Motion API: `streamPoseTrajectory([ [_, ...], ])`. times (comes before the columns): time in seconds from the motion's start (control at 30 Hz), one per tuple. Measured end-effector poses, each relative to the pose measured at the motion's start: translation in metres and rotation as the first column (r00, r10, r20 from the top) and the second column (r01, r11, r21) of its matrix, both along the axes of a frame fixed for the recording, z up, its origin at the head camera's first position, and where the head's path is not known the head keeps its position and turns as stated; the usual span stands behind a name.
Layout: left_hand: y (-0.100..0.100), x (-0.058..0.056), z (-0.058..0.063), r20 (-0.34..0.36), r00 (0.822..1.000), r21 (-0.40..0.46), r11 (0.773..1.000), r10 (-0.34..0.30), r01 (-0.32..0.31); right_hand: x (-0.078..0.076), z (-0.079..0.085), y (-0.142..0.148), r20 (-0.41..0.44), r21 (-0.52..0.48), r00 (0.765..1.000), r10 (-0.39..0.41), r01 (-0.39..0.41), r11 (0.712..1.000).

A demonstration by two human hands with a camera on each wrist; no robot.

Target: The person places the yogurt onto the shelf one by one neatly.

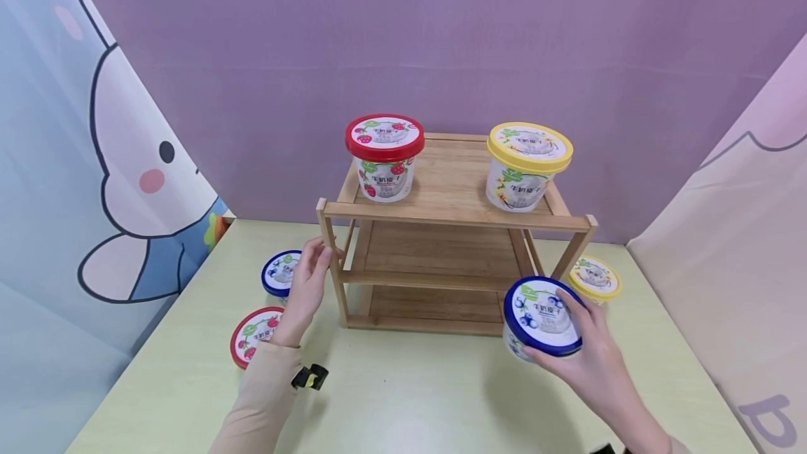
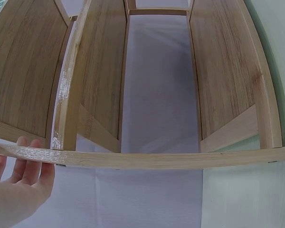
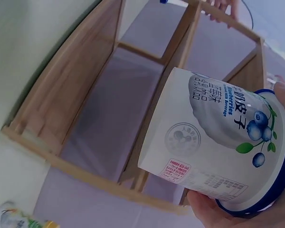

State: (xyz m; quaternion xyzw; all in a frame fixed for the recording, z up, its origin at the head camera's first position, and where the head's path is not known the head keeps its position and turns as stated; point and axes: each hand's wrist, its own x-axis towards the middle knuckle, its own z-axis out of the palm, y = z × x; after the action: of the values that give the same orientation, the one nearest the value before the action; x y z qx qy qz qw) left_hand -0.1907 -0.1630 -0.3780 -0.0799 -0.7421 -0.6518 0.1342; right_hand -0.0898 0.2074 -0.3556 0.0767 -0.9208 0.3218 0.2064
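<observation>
My right hand [image 1: 595,363] grips a tub with a blue lid and blueberry print [image 1: 545,317] by its lid rim. The tub is in the air before the right front of a three-tier wooden shelf [image 1: 454,212]. In the right wrist view the tub's printed side [image 3: 218,137] faces the camera. With its fingers around the left front post [image 2: 133,159], my left hand [image 1: 309,282] holds the shelf. On the top tier stand a red-lidded strawberry tub [image 1: 386,156] at left and a yellow-lidded tub [image 1: 528,165] at right.
Left of the shelf, a second blue-lidded tub [image 1: 280,272] and a red-lidded tub [image 1: 255,335] stand on the pale table [image 1: 403,398], the latter partly behind my left forearm. Another yellow-lidded tub [image 1: 595,277] is at the shelf's right. A purple cloth [image 1: 403,33] hangs behind.
</observation>
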Motion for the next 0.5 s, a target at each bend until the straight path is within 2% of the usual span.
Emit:
streamPoseTrajectory([
  [0.17,0.001,0.0,0.0,-0.005,1.0,-0.003,1.0,0.001,-0.001,-0.002,0.004,-0.008,-0.032,-0.003,0.998,0.048,-0.048,0.999],
  [0.4,0.0,0.001,0.001,0.0,1.0,-0.001,1.0,0.002,-0.002,-0.007,0.015,-0.022,0.037,0.003,0.996,0.084,-0.084,0.996],
  [0.5,0.0,0.001,0.001,0.001,1.0,0.0,1.0,0.0,0.0,-0.009,0.017,-0.028,0.036,0.01,0.994,0.104,-0.104,0.995],
])
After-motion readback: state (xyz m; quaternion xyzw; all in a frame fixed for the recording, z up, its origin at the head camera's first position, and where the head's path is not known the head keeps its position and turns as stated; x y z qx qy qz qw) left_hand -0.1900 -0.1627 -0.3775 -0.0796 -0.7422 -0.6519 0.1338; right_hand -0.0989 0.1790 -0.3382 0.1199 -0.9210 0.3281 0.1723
